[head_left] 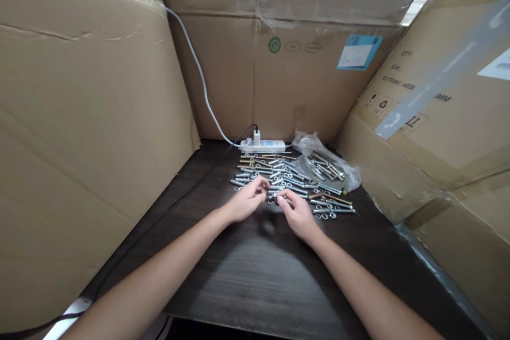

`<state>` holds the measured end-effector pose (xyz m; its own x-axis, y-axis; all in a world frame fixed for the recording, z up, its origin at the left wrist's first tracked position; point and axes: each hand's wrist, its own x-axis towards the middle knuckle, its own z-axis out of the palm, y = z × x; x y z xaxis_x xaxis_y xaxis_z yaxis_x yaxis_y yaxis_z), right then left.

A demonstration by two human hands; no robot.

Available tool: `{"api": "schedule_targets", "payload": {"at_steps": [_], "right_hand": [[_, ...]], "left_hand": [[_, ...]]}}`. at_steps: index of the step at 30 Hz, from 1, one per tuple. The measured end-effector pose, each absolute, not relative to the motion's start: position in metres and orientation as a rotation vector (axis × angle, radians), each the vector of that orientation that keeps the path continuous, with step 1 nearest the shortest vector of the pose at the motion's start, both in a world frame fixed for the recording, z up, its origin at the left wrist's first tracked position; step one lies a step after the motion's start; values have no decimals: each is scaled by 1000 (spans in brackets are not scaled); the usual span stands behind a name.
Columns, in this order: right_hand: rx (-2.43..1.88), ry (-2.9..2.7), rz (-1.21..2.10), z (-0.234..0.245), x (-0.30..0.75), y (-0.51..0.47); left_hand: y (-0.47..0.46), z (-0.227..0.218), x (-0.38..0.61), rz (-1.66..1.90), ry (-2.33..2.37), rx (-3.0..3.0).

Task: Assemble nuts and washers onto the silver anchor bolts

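Observation:
A spread of several metal bolts and washers [279, 178] lies on the dark wooden table [255, 271]. My left hand [247, 202] is at the near edge of the pile, its fingers curled and pinched around a small metal piece. Just to its right, my right hand [297, 215] pinches a small part between thumb and fingertips. The two hands nearly meet over a small dark piece [274, 199]; what each holds is too small to name.
A clear plastic bag [326, 162] with more bolts lies at the back right. A white power strip [263, 145] with a plug and a white cable [199, 74] sits against the back box. Tall cardboard boxes [79, 133] wall the table on the left, back and right.

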<state>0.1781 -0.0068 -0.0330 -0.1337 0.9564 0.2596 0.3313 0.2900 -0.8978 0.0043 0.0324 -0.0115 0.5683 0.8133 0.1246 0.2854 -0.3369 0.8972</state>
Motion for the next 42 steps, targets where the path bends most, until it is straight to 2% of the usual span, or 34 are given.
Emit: {"api": "schedule_targets", "payload": {"at_steps": [15, 30, 42], "right_hand": [[-1192, -1720, 965, -36, 174, -15], [-1291, -1865, 754, -33, 175, -17], [-1312, -1858, 711, -24, 176, -21]], "left_hand": [[25, -30, 3, 689, 899, 1981], [23, -27, -2, 554, 1005, 2134], [14, -17, -3, 676, 875, 1992]]}}
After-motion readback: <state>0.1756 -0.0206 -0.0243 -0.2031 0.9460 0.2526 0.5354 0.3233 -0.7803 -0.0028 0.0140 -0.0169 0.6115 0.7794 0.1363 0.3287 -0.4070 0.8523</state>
